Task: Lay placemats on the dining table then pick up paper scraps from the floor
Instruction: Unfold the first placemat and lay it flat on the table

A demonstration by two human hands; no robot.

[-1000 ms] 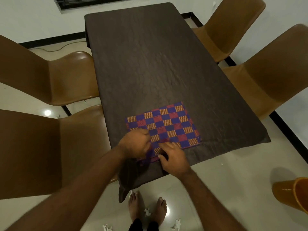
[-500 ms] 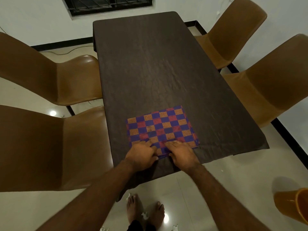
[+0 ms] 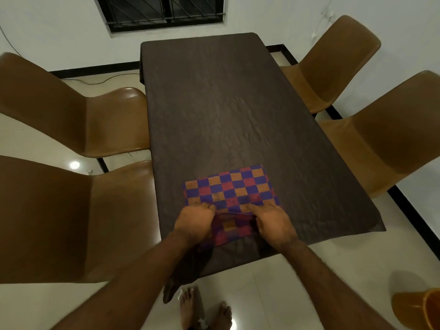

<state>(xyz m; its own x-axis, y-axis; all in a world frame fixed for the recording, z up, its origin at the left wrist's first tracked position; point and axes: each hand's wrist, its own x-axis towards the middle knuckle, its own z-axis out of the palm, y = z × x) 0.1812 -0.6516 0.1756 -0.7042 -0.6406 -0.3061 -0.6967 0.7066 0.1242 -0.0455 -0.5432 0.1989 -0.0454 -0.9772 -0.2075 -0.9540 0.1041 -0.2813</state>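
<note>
Whereas half a second ago both hands pressed flat on the stack's near edge, the left hand (image 3: 194, 221) and right hand (image 3: 273, 222) now each pinch the top checkered placemat (image 3: 229, 190), lifting its near edge so a second layer (image 3: 229, 226) shows beneath. Placemats lie at the near end of the dining table (image 3: 214, 103). Count: four brown chairs, two per side; one orange bin (image 3: 421, 308); two paper scraps visible by the feet.

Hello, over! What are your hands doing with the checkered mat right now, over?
Left hand and right hand both gripping checkered placemat at its near edge. Placemat partly unfolded on dining table. Nothing in the way.
</note>
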